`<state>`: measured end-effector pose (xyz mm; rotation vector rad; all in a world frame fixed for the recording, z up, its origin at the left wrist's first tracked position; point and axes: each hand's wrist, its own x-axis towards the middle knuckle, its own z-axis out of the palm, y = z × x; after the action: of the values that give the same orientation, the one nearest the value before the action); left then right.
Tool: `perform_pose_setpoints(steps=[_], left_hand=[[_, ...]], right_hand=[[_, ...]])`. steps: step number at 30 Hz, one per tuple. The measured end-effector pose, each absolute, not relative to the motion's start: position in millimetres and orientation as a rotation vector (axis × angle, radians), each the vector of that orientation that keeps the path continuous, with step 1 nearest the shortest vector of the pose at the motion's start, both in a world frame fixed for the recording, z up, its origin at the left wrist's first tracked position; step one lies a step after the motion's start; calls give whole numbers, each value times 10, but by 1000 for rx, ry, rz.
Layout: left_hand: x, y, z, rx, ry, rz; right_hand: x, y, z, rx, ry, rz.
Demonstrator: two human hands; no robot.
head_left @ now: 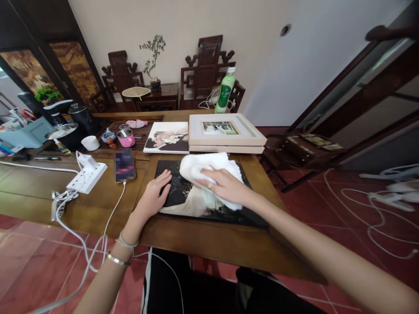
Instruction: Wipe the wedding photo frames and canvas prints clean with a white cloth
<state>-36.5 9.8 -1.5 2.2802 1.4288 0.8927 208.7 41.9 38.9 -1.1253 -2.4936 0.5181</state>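
A dark photo panel (196, 206) showing pale, gown-like fabric lies flat near the front edge of the wooden table. My left hand (154, 192) rests on its left edge with the fingers stretched out, holding nothing. A folded white towel (234, 198) covers the upper middle and right of the panel. My right hand (221, 184) presses down on this towel, its fingers curled into the cloth. The towel hides part of the picture below it.
Behind the panel lie a photo canvas (168, 137) and stacked light frames (245, 136), with a green bottle (225, 91) beyond. To the left are a phone (125, 165) on a cable, a white power strip (87, 176), a pink cup (126, 138) and a blue box (32, 133).
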Motion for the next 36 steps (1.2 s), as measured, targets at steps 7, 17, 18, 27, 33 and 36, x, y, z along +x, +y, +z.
perform_pose_setpoints(steps=[7, 17, 18, 27, 33, 36], left_hand=[[-370, 93, -2, 2284, 1451, 900], [-370, 91, -9, 2276, 1441, 922], [-370, 90, -11, 2279, 1439, 924], [-371, 108, -6, 2264, 1453, 936], [-369, 123, 17, 2237, 1478, 922], [-367, 133, 23, 2232, 1488, 919]], right_hand=[[1281, 909, 493, -892, -2440, 694], [1732, 908, 417, -971, -2350, 730], [1872, 909, 397, -996, -2341, 724], [2829, 963, 221, -1260, -2255, 589], [2885, 958, 194, -1265, -2196, 591], [2859, 711, 195, -1238, -2292, 551]])
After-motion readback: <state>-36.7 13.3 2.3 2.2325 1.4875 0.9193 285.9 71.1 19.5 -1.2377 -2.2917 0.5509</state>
